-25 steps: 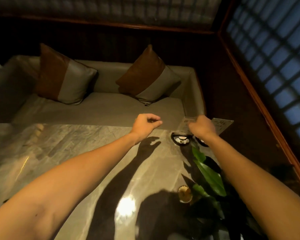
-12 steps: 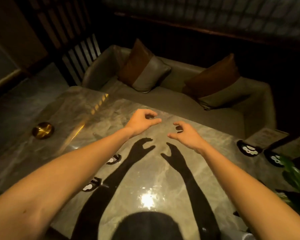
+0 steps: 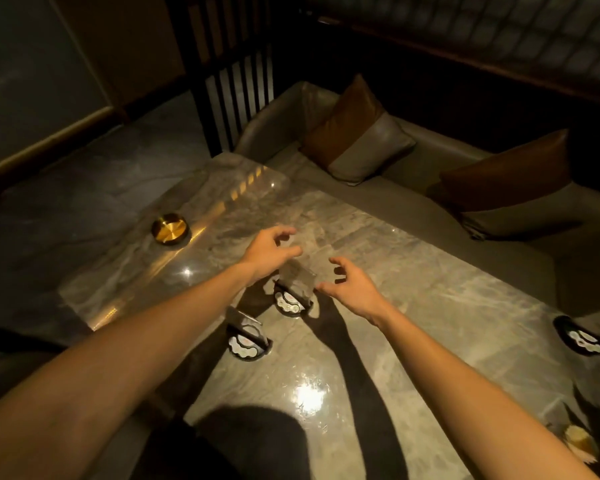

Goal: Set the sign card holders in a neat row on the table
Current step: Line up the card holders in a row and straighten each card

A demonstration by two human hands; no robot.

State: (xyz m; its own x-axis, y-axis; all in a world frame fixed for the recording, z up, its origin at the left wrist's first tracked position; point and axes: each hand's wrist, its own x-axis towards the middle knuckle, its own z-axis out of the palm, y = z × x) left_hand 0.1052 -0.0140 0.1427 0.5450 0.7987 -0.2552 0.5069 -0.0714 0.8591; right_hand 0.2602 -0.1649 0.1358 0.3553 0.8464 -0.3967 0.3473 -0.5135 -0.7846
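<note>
Two sign card holders stand near the counter's (image 3: 413,341) left edge, the farther one (image 3: 291,299) between the left hand (image 3: 269,252) and right hand (image 3: 352,289), the nearer one (image 3: 248,341) just beside the left forearm. A third holder (image 3: 581,337) sits at the right edge, and a brass dish (image 3: 169,229) toward the far left corner. The middle, from these holders across to the right edge, lies bare.

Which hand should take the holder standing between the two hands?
Probably the left hand: its thumb and fingers are already curled open over the clear panel of the far holder. The right hand is beside it, open too, and could steady the base.
</note>
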